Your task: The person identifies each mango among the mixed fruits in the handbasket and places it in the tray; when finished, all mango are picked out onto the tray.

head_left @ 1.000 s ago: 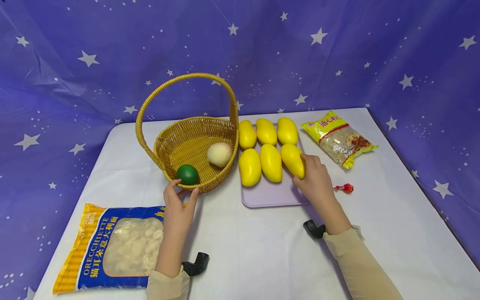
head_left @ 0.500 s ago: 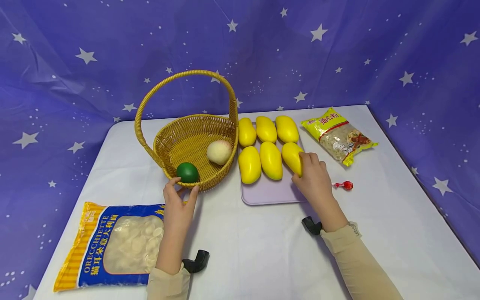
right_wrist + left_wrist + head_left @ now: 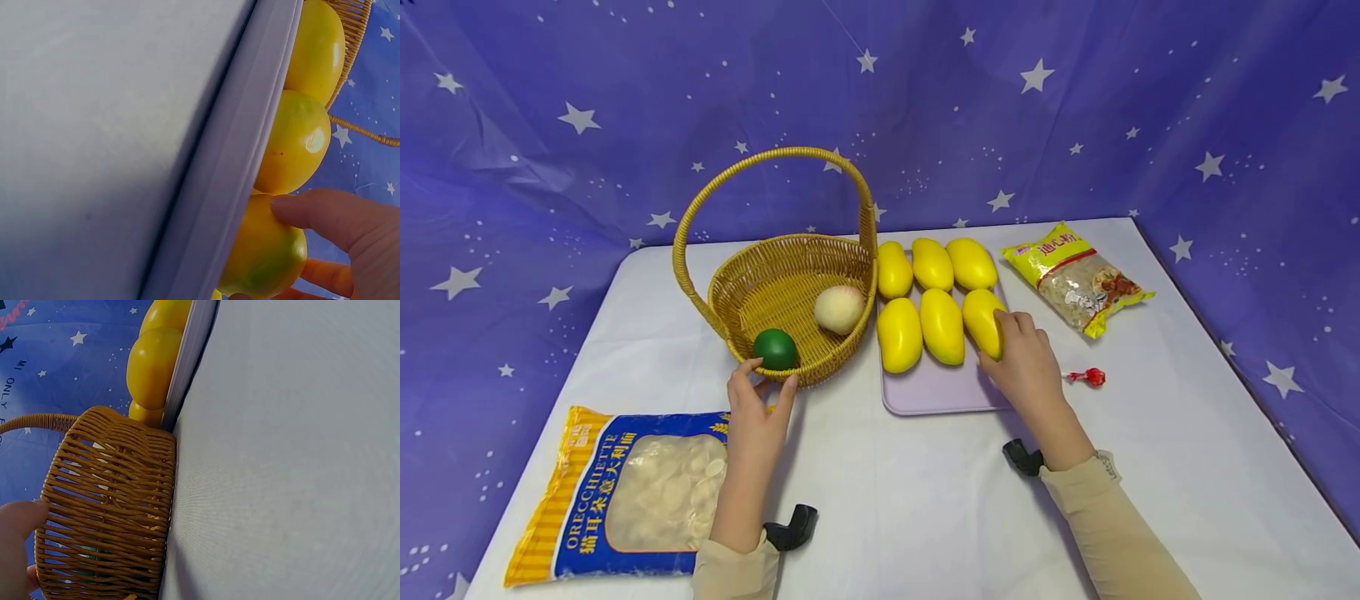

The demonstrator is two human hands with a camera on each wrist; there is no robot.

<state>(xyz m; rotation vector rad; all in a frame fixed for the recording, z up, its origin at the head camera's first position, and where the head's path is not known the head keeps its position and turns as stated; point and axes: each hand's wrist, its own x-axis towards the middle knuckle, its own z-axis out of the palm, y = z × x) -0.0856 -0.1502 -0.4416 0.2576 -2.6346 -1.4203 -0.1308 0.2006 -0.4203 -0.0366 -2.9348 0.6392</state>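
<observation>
My left hand (image 3: 760, 425) holds the near rim of a woven basket (image 3: 782, 298) with an arched handle, thumb on the outer wall as the left wrist view shows. Just inside, by the fingertips, a dark green ball-shaped thing (image 3: 776, 349) lies in the basket. A pale peach (image 3: 839, 309) lies at the basket's right side. My right hand (image 3: 1028, 367) grips the near right yellow mango (image 3: 981, 315) on a lilac tray (image 3: 928, 396). In the right wrist view, thumb and fingers are round that mango (image 3: 262, 247), which has a green patch.
Several more mangoes (image 3: 942, 327) lie in two rows on the tray, right beside the basket. A blue and yellow orecchiette bag (image 3: 662, 492) lies front left. At the right are a yellow food packet (image 3: 1082, 279) and a red-wrapped lollipop (image 3: 1094, 377). A starry cloth (image 3: 955, 108) hangs behind.
My right hand has moved slightly left with its mango, which now sits closer to its row. The back right mango has tilted a little. My left hand stays at the basket rim.
</observation>
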